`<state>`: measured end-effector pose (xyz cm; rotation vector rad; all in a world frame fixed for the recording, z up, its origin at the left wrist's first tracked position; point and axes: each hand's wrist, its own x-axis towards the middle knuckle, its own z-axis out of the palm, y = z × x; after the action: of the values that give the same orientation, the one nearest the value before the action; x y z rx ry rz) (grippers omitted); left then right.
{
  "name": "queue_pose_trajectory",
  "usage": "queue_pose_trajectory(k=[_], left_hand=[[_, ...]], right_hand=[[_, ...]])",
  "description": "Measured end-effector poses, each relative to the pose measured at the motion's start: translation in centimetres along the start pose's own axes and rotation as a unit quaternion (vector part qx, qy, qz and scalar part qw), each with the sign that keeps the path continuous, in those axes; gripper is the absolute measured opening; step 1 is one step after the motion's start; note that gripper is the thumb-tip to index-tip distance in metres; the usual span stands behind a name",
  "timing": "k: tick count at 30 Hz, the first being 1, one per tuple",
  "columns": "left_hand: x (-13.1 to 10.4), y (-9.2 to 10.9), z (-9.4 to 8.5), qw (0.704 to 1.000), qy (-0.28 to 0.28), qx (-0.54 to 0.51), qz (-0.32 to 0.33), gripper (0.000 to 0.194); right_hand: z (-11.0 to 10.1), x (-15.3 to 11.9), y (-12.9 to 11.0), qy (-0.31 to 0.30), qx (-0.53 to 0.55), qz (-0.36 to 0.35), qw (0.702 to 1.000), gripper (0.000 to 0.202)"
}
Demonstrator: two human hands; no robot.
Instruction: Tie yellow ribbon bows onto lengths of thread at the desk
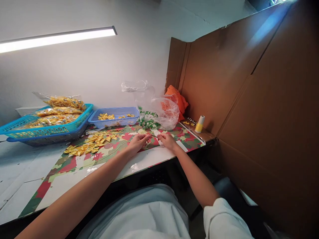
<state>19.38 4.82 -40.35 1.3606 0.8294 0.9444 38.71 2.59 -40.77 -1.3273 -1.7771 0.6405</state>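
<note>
Spanning the gap between left hand point(138, 143) and right hand point(167, 140), a thin strand point(153, 136) is held just below the frame's centre, both hands' fingertips pinched together on it. Yellow bows point(92, 144) are spread lower left of centre, near a blue basket point(114, 123).
</note>
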Motion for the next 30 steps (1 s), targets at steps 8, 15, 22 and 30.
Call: queue_pose_trajectory(k=[8, 15, 22, 30], left_hand=[[-0.1, 0.0, 0.0, 1.0, -0.004, 0.016, 0.005, 0.063], [-0.2, 0.0, 0.2, 0.998, -0.027, 0.055, 0.014, 0.061], [-0.7, 0.4, 0.5, 0.994, -0.04, 0.098, 0.016, 0.057], [-1.0, 0.6, 0.8, 0.991, -0.025, 0.13, 0.024, 0.038]], right_hand=[[0.0, 0.1, 0.5, 0.003, 0.054, -0.005, 0.999, 0.056], [1.5, 1.0, 0.1, 0.013, 0.183, -0.009, 0.983, 0.064], [2.4, 1.6, -0.3, 0.03, 0.224, -0.022, 0.974, 0.06], [1.7, 0.9, -0.9, 0.061, 0.214, -0.025, 0.975, 0.065]])
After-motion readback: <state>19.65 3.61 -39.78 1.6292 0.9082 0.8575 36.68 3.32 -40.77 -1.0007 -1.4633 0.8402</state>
